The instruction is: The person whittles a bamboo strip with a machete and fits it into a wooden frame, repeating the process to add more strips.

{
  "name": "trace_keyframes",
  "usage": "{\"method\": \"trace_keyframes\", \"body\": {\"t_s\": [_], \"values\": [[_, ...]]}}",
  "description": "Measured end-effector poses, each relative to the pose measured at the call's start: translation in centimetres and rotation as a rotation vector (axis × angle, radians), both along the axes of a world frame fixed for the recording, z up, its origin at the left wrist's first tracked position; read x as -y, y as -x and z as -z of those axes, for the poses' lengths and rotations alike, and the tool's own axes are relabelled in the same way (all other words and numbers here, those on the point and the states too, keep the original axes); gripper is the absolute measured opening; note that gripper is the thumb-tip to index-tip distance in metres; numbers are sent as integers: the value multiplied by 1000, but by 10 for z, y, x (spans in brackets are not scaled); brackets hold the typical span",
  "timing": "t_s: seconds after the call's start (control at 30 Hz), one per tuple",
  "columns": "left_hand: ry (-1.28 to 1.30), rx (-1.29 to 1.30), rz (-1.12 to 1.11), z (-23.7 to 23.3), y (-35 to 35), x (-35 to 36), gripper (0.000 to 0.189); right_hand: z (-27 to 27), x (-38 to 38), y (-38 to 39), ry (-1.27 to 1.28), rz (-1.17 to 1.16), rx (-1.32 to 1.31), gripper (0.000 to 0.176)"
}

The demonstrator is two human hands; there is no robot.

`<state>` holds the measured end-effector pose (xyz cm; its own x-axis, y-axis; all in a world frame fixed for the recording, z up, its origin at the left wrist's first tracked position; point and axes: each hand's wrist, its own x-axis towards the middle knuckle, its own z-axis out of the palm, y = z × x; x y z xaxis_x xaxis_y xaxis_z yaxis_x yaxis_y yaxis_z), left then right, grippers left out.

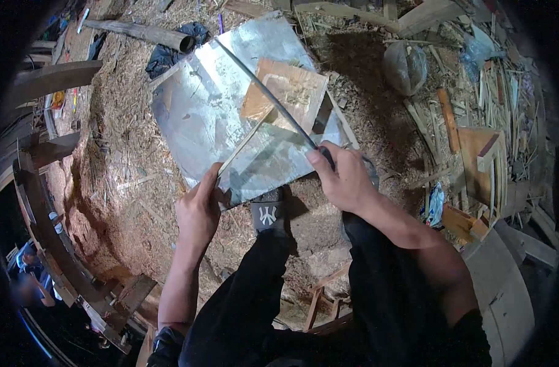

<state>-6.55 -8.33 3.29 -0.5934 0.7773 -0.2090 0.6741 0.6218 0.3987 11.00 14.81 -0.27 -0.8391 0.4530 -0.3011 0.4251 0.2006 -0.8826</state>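
My left hand [198,205] is closed around the near end of a thin pale wooden strip [242,145], which slants up to the right. In my right hand [345,177] is the dark handle of a long, narrow dark blade [262,88] that points up to the left. The blade passes above a light wooden board [285,82], and the strip's far end overlaps the board's near edge. Beneath them a dull, scuffed metal sheet [187,131] lies tilted on the ground in front of my shoes.
Wood shavings [123,153] cover the ground. A wooden post [139,33] and black plastic [163,61] lie at upper left. Offcuts and thin strips [505,92] pile up at right, near a clear plastic bag [405,67]. Another person [32,284] is at lower left, beyond curved timbers [47,238].
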Motion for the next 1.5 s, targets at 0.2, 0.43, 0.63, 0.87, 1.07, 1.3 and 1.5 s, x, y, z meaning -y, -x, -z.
{"method": "trace_keyframes", "body": {"t_s": [0.2,0.43,0.63,0.87,1.07,1.3,1.5], "values": [[-20,-15,16,-1,0,-1,51,6,5,-3,14,11,-145,52],[-35,-11,22,-1,-1,2,53,-6,1,-6,81,1,-92,53],[21,42,-27,-2,-1,3,54,-7,1,-4,50,8,-26,53],[-46,0,-2,1,2,0,51,7,-1,-3,-19,-8,-50,54],[-24,24,-20,0,2,3,44,14,11,-5,3,48,-76,57],[-1,566,-300,-9,21,-9,26,23,6,-17,548,77,-15,44],[-37,774,-417,-13,24,-12,32,19,2,-27,336,85,-14,55]]}}
